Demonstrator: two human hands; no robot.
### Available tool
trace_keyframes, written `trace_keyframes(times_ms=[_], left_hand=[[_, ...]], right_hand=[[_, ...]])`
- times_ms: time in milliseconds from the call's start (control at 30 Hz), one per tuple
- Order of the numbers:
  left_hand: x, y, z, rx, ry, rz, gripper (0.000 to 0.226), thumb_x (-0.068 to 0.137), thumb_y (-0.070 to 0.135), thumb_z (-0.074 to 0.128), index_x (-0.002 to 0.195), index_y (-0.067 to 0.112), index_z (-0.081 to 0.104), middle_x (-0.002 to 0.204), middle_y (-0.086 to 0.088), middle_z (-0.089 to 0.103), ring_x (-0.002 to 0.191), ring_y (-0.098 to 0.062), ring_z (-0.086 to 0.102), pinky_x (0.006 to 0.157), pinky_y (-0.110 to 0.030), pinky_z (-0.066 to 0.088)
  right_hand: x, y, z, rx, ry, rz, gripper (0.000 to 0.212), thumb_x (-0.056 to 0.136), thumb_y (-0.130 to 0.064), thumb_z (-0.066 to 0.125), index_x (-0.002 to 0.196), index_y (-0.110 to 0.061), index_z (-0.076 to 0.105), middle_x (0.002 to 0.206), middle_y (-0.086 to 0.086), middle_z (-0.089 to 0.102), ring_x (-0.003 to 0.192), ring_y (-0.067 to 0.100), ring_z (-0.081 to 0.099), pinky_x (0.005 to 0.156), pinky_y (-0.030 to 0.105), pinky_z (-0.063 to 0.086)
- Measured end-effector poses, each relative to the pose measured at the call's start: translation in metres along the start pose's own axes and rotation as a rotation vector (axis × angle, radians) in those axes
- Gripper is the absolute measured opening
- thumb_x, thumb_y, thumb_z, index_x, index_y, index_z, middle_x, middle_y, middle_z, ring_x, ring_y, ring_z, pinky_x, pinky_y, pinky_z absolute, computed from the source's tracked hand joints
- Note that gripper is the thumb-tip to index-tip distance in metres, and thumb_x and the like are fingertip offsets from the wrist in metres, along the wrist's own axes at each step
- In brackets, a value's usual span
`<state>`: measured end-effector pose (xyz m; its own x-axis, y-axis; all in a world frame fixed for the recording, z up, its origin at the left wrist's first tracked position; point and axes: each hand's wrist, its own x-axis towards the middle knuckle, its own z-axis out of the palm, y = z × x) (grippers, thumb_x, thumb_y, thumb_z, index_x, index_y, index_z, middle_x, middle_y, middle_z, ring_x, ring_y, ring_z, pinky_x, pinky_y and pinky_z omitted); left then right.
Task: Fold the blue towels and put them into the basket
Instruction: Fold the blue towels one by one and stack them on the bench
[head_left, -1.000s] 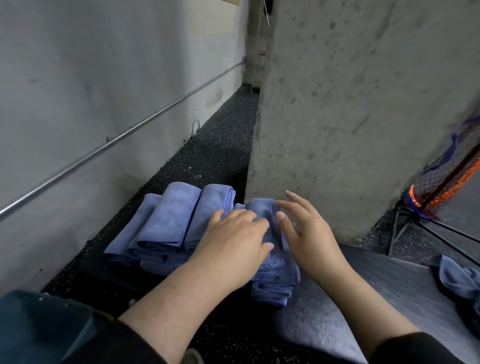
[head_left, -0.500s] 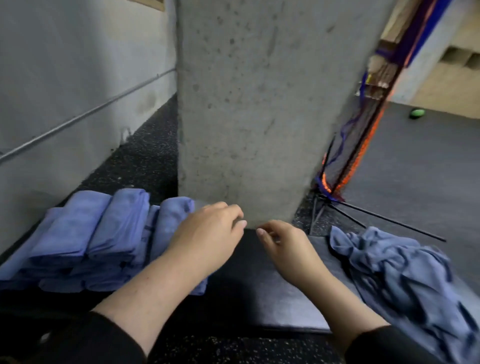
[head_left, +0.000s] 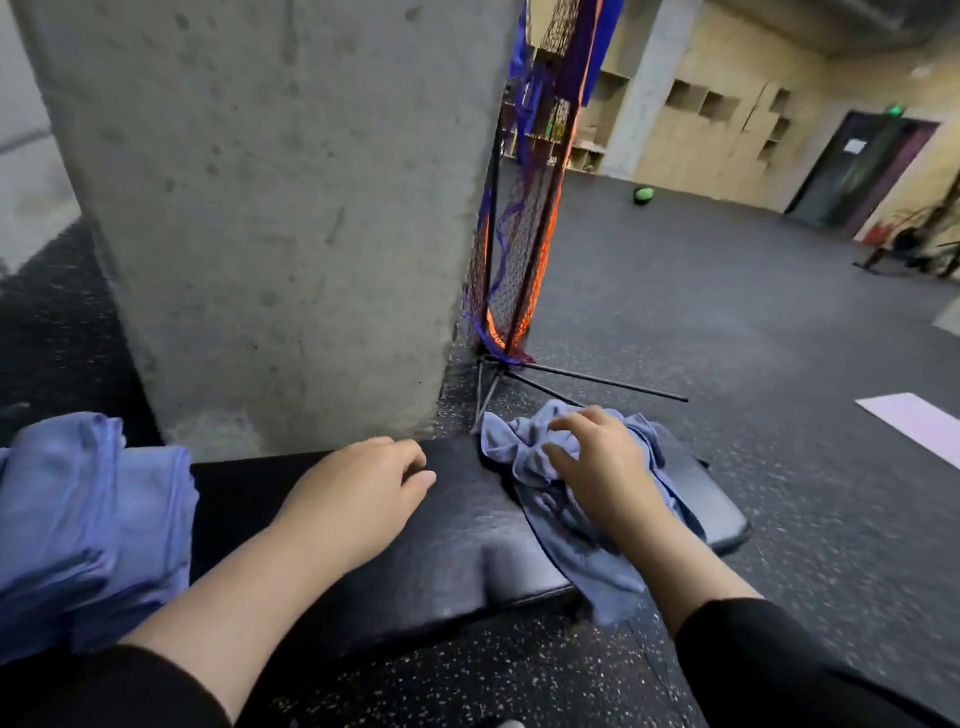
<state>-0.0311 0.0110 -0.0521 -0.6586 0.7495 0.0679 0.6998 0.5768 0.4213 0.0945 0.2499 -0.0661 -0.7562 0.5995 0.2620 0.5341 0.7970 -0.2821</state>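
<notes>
Right now, the fingers (head_left: 563, 423) of the right hand (head_left: 602, 467) are spread and bent, their tips pressing down into a crumpled blue towel (head_left: 571, 525); whether they have pinched the cloth cannot be told. That towel lies in an unfolded heap at the right end of a black padded bench (head_left: 457, 545), one corner hanging over the near edge. The left hand (head_left: 358, 493) rests on bare padding at the middle of the bench, just left of the towel and not touching it, fingers loosely curled and holding nothing. At the far left edge of the view sits a stack of folded blue towels (head_left: 88, 525), well apart from both hands. Behind the bench stands a broad concrete pillar (head_left: 270, 208), and to its right a folded sports net (head_left: 519, 260) on thin black legs. Judging by this, several towels are folded already, while at least this one is left to do. No basket shows in view, so nothing confirms any towel has gone into it.
</notes>
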Motion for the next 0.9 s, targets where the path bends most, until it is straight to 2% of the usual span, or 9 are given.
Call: trace_keyframes(times_ms=[167, 233, 333, 467, 567, 600, 700, 800, 900], left_hand=[[0.015, 0.010, 0.019, 0.007, -0.039, 0.016, 0.023, 0.101, 0.050, 0.045, 0.109, 0.035, 0.061, 0.096, 0.012, 0.058, 0.094, -0.012, 0.057, 0.085, -0.036, 0.050], [0.019, 0.013, 0.027, 0.015, -0.064, 0.017, 0.024, 0.101, 0.051, 0.045, 0.110, 0.035, 0.061, 0.096, 0.013, 0.057, 0.093, -0.012, 0.057, 0.084, -0.036, 0.050], [0.025, 0.018, 0.037, 0.030, -0.092, 0.019, 0.026, 0.101, 0.052, 0.044, 0.113, 0.036, 0.060, 0.100, 0.013, 0.058, 0.097, -0.012, 0.057, 0.087, -0.037, 0.050], [0.030, 0.022, 0.043, 0.032, -0.101, 0.016, 0.027, 0.101, 0.052, 0.044, 0.117, 0.037, 0.060, 0.105, 0.015, 0.059, 0.100, -0.010, 0.057, 0.088, -0.033, 0.049], [0.032, 0.025, 0.046, 0.022, -0.100, 0.018, 0.027, 0.101, 0.051, 0.045, 0.115, 0.037, 0.062, 0.102, 0.015, 0.059, 0.099, -0.009, 0.057, 0.088, -0.034, 0.050], [0.033, 0.026, 0.046, 0.021, -0.100, 0.017, 0.026, 0.101, 0.051, 0.045, 0.115, 0.036, 0.062, 0.101, 0.015, 0.059, 0.098, -0.009, 0.057, 0.088, -0.034, 0.050], [0.032, 0.028, 0.046, 0.009, -0.092, 0.014, 0.025, 0.100, 0.051, 0.047, 0.113, 0.036, 0.063, 0.099, 0.015, 0.059, 0.097, -0.009, 0.057, 0.087, -0.034, 0.050], [0.031, 0.030, 0.046, -0.004, -0.080, 0.013, 0.025, 0.100, 0.050, 0.047, 0.114, 0.036, 0.063, 0.099, 0.015, 0.059, 0.096, -0.007, 0.057, 0.087, -0.033, 0.050], [0.030, 0.031, 0.044, -0.034, -0.069, 0.015, 0.025, 0.100, 0.049, 0.048, 0.115, 0.035, 0.063, 0.099, 0.015, 0.059, 0.096, -0.007, 0.058, 0.088, -0.032, 0.049]], right_hand=[[0.008, 0.061, 0.008, -0.177, -0.061, 0.319, 0.047, 0.090, -0.051, 0.062, 0.130, -0.028, 0.057, 0.139, 0.002, 0.050, 0.129, 0.031, 0.044, 0.098, 0.047, 0.040], [0.011, 0.075, 0.016, -0.196, -0.111, 0.388, 0.039, 0.091, -0.048, 0.061, 0.123, -0.027, 0.059, 0.136, 0.005, 0.051, 0.126, 0.032, 0.045, 0.097, 0.048, 0.040], [0.017, 0.088, 0.025, -0.179, -0.072, 0.418, 0.022, 0.091, -0.041, 0.059, 0.104, -0.025, 0.064, 0.125, 0.007, 0.055, 0.119, 0.032, 0.047, 0.092, 0.046, 0.040], [0.019, 0.094, 0.027, -0.136, -0.015, 0.474, 0.023, 0.094, -0.040, 0.057, 0.109, -0.024, 0.065, 0.129, 0.008, 0.051, 0.121, 0.033, 0.046, 0.096, 0.048, 0.039], [0.021, 0.105, 0.030, -0.076, 0.005, 0.545, 0.038, 0.091, -0.046, 0.062, 0.119, -0.020, 0.059, 0.130, 0.009, 0.050, 0.122, 0.035, 0.048, 0.096, 0.048, 0.042], [0.023, 0.110, 0.030, -0.024, 0.006, 0.563, 0.040, 0.089, -0.047, 0.065, 0.116, -0.018, 0.060, 0.126, 0.010, 0.054, 0.119, 0.036, 0.052, 0.094, 0.047, 0.045], [0.025, 0.121, 0.031, 0.095, -0.045, 0.554, 0.026, 0.091, -0.039, 0.066, 0.084, -0.014, 0.060, 0.098, 0.014, 0.067, 0.099, 0.037, 0.063, 0.076, 0.037, 0.049], [0.024, 0.121, 0.028, 0.175, 0.042, 0.515, 0.022, 0.094, -0.032, 0.062, 0.079, -0.018, 0.056, 0.091, 0.013, 0.068, 0.092, 0.035, 0.062, 0.071, 0.036, 0.043], [0.027, 0.101, 0.004, 0.435, 0.324, 0.408, 0.014, 0.097, -0.026, 0.061, 0.088, -0.014, 0.061, 0.085, 0.005, 0.064, 0.083, 0.024, 0.058, 0.070, 0.030, 0.040]])
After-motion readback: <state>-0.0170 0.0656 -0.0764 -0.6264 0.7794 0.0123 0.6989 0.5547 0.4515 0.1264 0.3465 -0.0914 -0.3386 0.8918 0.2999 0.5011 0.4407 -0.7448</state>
